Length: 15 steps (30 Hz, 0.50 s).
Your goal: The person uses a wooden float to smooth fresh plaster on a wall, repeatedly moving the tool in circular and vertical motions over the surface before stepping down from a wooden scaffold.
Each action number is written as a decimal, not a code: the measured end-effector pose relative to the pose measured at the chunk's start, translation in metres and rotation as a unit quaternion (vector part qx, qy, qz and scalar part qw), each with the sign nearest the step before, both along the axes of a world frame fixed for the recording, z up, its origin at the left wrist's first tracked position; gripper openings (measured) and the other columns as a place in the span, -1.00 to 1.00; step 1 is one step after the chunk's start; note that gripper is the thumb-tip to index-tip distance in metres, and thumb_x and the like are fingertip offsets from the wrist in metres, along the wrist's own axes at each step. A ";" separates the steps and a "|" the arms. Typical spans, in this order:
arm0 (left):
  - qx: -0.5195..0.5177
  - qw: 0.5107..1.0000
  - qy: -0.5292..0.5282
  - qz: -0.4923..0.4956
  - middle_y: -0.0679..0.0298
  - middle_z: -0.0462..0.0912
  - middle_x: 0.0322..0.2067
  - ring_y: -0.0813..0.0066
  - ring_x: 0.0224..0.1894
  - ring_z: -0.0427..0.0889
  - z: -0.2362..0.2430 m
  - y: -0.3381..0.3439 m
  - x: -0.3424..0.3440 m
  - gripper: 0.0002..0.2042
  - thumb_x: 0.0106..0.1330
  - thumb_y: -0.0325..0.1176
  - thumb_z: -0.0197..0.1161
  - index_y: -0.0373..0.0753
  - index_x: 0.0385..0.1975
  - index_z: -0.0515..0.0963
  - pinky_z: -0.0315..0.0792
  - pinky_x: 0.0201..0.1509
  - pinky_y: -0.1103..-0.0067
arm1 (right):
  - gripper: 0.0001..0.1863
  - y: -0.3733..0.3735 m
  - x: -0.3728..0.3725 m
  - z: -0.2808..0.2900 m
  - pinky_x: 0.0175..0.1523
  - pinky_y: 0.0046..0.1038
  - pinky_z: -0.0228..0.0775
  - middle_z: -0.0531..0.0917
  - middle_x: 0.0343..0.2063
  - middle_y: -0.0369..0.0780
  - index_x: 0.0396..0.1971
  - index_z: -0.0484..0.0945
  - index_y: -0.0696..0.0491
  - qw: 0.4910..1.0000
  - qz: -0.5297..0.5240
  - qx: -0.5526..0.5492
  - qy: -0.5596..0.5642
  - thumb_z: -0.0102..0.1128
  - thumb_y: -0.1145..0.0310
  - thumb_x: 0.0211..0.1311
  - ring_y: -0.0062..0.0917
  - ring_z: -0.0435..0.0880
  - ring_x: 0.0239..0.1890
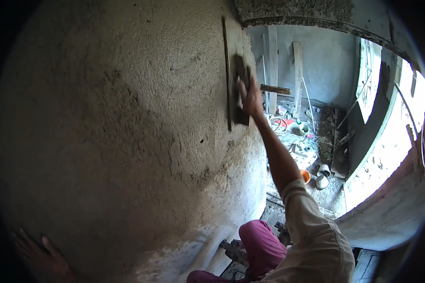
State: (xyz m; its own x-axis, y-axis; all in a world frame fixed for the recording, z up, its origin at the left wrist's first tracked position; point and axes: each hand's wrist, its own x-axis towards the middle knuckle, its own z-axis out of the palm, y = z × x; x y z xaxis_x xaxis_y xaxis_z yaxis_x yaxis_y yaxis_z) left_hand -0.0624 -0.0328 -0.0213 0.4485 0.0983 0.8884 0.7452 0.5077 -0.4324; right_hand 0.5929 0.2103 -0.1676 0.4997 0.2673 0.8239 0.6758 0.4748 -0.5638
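Your right hand (250, 96) grips the flat, stiff, dark plastering float (238, 89) against the rough grey wall (127, 118); left hand (42, 257) spread, empty.

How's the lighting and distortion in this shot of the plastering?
Head view: glare blows out the opening at right; the plastered wall darkens toward the left rim, leaving the left hand dim; fisheye bends straight edges; the right hand on the float looks slightly soft.
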 end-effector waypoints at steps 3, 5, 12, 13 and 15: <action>0.012 1.000 -0.013 0.000 0.12 0.04 0.38 0.07 0.41 -0.01 -0.010 0.014 -0.016 -0.41 0.41 0.12 -0.19 -0.04 0.36 0.12 -0.06 0.39 0.05 | -0.35 -0.016 -0.036 -0.097 0.31 -0.26 0.15 0.30 0.23 0.11 0.34 0.05 0.13 0.996 0.034 -0.047 0.072 -0.04 0.14 0.36 -0.11 0.30 0.28; 0.024 0.999 -0.023 -0.015 0.16 0.04 0.38 0.07 0.41 -0.02 -0.009 0.018 -0.015 -0.41 0.41 0.13 -0.19 0.00 0.36 0.12 -0.06 0.38 0.00 | -0.35 -0.037 -0.084 -0.155 0.36 -0.29 0.06 0.24 0.27 0.08 0.34 0.04 0.16 0.991 0.068 -0.059 0.101 -0.02 0.22 0.35 -0.15 0.21 0.33; 0.018 0.998 -0.055 -0.006 0.24 0.05 0.39 0.05 0.41 0.00 -0.007 0.008 -0.010 -0.42 0.40 0.14 -0.19 0.05 0.36 0.12 -0.04 0.34 -0.06 | -0.41 -0.099 -0.188 -0.077 0.07 -0.22 0.42 0.45 0.07 0.10 0.29 0.20 -0.05 0.983 0.151 -0.097 -0.026 0.10 0.20 0.29 -0.06 0.51 0.06; 0.023 0.999 -0.046 0.003 0.22 0.05 0.38 0.04 0.40 0.01 -0.008 0.010 -0.018 -0.42 0.40 0.15 -0.19 0.03 0.35 0.14 -0.04 0.34 -0.05 | -0.43 -0.088 -0.178 -0.054 0.01 -0.19 0.45 0.48 0.03 0.12 0.28 0.23 -0.08 0.985 0.131 -0.107 -0.035 0.09 0.16 0.29 -0.04 0.54 0.01; 0.026 0.999 -0.031 0.003 0.20 0.06 0.38 0.03 0.40 0.03 -0.005 0.005 -0.029 -0.42 0.40 0.15 -0.18 0.02 0.35 0.15 -0.03 0.33 -0.05 | -0.44 -0.073 -0.155 -0.005 -0.15 -0.17 0.49 0.55 -0.08 0.12 0.26 0.24 -0.07 0.990 0.106 -0.093 0.017 0.08 0.14 0.30 -0.06 0.63 -0.17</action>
State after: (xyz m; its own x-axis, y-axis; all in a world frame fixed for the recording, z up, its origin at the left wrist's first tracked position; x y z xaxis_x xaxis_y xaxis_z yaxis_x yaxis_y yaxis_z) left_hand -0.0917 -0.0281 -0.0264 0.3916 0.0542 0.9185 0.7673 0.5317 -0.3585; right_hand 0.4384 0.1371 -0.1722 0.4424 0.5140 0.7349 0.5514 0.4904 -0.6749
